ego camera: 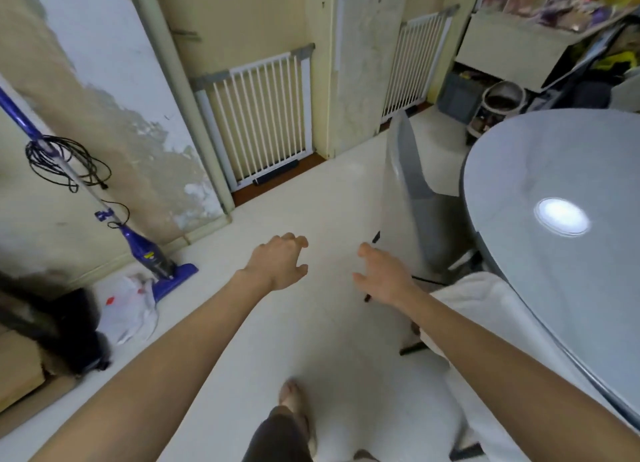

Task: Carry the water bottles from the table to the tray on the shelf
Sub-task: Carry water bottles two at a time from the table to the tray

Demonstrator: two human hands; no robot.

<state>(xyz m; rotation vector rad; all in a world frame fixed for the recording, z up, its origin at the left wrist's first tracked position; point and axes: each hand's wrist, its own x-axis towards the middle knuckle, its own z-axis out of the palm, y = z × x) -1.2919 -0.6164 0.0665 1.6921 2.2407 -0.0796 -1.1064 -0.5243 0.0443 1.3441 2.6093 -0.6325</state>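
Both my arms reach forward over the pale floor. My left hand (278, 262) hangs in the air with loosely curled fingers and holds nothing. My right hand (384, 276) is a little to its right, fingers relaxed and spread, also holding nothing. The round grey table (540, 171) fills the right side, with a bright lamp reflection on its top. No water bottle, tray or shelf with a tray shows in this view.
A grey chair (414, 191) stands at the table's left edge, and a white cloth (478, 309) lies below it. A blue stick vacuum (145, 250) leans on the left wall beside a plastic bag (126, 309). Two white gates (263, 115) block the doorways ahead. My foot (294, 397) is on the floor.
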